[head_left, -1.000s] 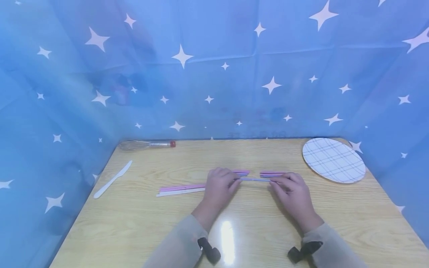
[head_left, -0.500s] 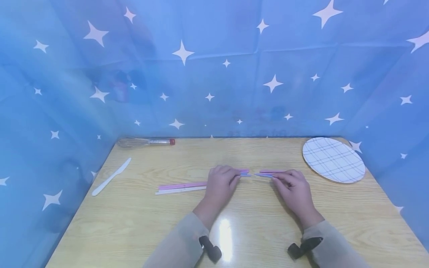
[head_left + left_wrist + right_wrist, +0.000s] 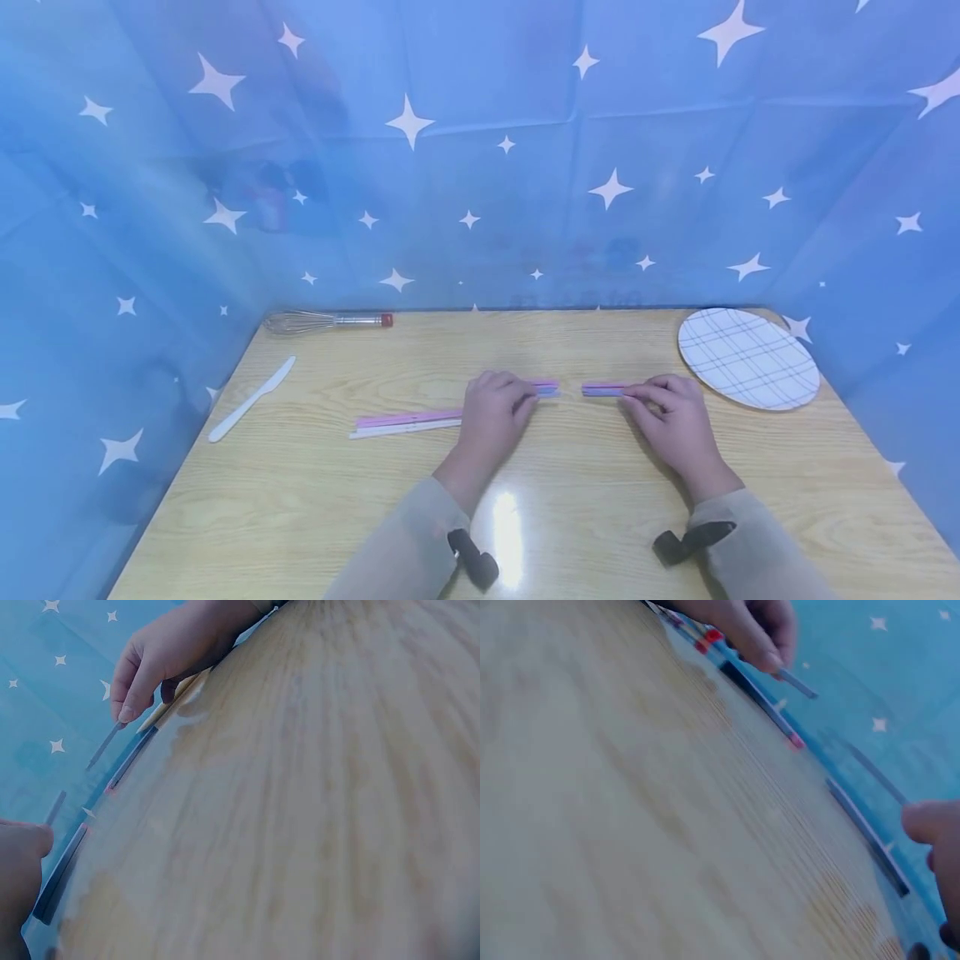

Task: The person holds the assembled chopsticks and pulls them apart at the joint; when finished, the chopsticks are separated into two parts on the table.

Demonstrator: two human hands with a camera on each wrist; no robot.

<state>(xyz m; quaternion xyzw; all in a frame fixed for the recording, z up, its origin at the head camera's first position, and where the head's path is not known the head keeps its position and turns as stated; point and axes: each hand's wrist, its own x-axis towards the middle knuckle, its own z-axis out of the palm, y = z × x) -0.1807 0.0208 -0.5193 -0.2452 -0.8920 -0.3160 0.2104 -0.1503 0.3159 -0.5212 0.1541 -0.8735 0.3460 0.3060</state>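
Observation:
My left hand (image 3: 491,421) rests low over the table's middle, its thumb and fingertips pinching a short thin blue stick (image 3: 55,808). Facing it, my right hand (image 3: 675,421) pinches a similar blue stick (image 3: 877,774). In both wrist views the two pieces are slightly raised, with a gap between their ends. Beneath them, short pink and blue sticks lie in two groups: the left group (image 3: 547,384) is partly hidden by my left hand, and the right group (image 3: 600,386) partly by my right. Longer pink sticks (image 3: 405,418) and white sticks (image 3: 401,429) lie left of my left hand.
A wire whisk (image 3: 326,322) lies at the back left, and a white knife (image 3: 252,400) at the left edge. The checked oval plate (image 3: 750,358) sits at the back right. A blue star-patterned curtain (image 3: 480,167) surrounds the wooden table (image 3: 300,517) behind and at the sides.
A blue stick spanned both hands at first; half a second ago it was in two pieces, the right one tilted. My right hand has since shifted right; my left barely moved.

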